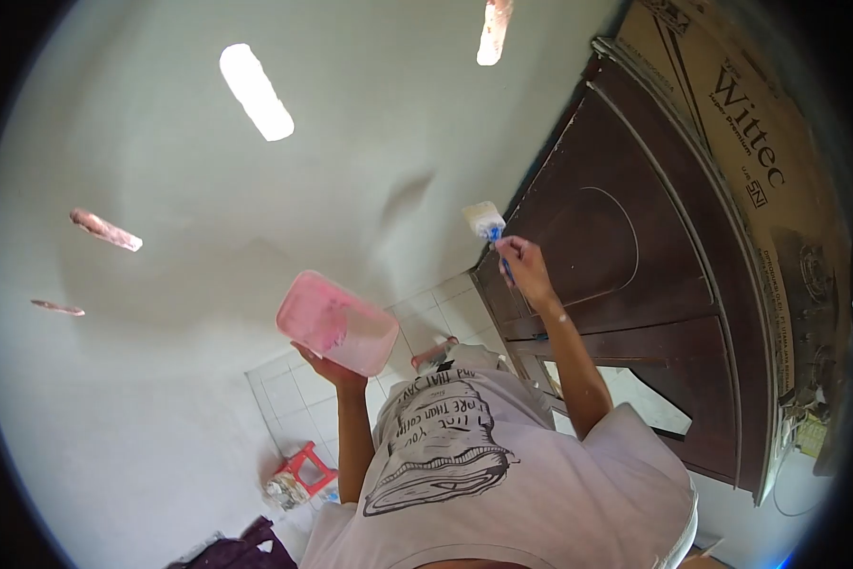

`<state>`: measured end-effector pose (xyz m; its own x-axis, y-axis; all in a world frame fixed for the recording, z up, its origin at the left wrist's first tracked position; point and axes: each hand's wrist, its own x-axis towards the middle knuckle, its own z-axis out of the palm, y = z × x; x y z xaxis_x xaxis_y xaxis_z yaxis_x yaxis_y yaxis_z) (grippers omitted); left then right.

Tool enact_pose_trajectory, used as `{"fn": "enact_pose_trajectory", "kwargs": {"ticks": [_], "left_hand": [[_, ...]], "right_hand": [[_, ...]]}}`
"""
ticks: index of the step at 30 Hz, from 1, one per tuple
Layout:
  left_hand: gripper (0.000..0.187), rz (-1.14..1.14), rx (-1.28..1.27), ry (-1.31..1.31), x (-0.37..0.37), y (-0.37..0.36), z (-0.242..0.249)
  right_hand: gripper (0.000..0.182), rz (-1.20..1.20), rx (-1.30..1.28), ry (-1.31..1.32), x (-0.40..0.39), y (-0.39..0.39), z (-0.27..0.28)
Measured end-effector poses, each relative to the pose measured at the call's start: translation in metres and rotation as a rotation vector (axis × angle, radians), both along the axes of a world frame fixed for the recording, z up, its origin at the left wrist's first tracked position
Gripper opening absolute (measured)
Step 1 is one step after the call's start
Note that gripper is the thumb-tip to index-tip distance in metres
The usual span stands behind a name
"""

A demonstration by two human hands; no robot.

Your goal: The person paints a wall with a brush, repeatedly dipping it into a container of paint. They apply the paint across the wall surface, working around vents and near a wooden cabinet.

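Note:
My left hand [333,368] supports a pink plastic tub [303,308] from beneath, its fingers mostly hidden by it. Pale paint lies inside the tub and streaks its walls. In my right hand [526,267] is a paintbrush [485,222], gripped by its blue handle, with the paint-covered bristles pointing up. The brush is raised to the right of the tub, between the pale wall [351,142] and a dark brown wooden cabinet [578,209].
Narrow slots [256,93] in the wall let in light. On the cabinet rests a large cardboard box [730,123]. A red stool [308,469] with a stained container beside it stands on the tiled floor [289,398]. Dark purple cloth [241,550] lies at the lower left.

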<state>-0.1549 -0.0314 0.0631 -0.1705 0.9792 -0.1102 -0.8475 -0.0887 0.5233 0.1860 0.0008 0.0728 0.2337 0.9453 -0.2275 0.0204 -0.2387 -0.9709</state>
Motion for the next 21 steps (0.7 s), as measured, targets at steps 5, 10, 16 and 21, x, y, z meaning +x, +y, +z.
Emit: {"fn": "enact_pose_trajectory", "kwargs": {"ticks": [5,10,16,21], "left_hand": [[0.063,-0.012,-0.022,0.029,0.007,-0.001,0.005],[0.063,-0.004,-0.075,-0.002,0.021,-0.003,0.0],[0.061,0.046,-0.043,0.008,0.046,-0.005,0.006],[0.06,0.092,-0.054,0.046,0.062,-0.014,-0.003]], "right_hand": [[0.032,-0.112,0.208,-0.184,0.022,0.079,0.062],[0.034,-0.101,0.301,-0.11,0.021,0.125,0.084],[0.032,0.035,-0.103,-0.262,0.033,0.14,-0.061],[0.032,-0.048,0.128,-0.212,0.034,0.134,0.039]]}}
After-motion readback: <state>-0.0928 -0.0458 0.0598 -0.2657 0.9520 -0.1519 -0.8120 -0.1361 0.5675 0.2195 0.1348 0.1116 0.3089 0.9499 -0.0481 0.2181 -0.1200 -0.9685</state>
